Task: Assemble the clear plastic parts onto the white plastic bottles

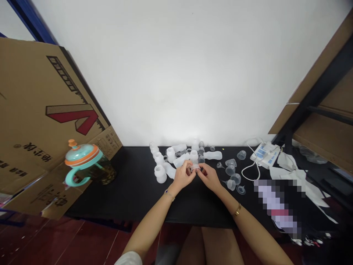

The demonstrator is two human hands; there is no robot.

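**Ring [195, 168] held from both sides**

Head view: your left hand [182, 175] and right hand [209, 178] pinch the ring between fingertips, near the bottles [160, 175]. For steady work, keep it level, press evenly from both sides, and keep your right wrist off the cups [231, 184].

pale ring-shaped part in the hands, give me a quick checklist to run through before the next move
1. Pale ring-shaped part held by left hand and right hand: ok.
2. Its fit with anything inside: cannot tell, too small and partly hidden.
3. White bottles all upright: not ok, some lie on their sides.
4. Clear funnels apart from the hands: ok.
5. Power strip away from the hands: ok.
6. Jug away from the hands: ok.
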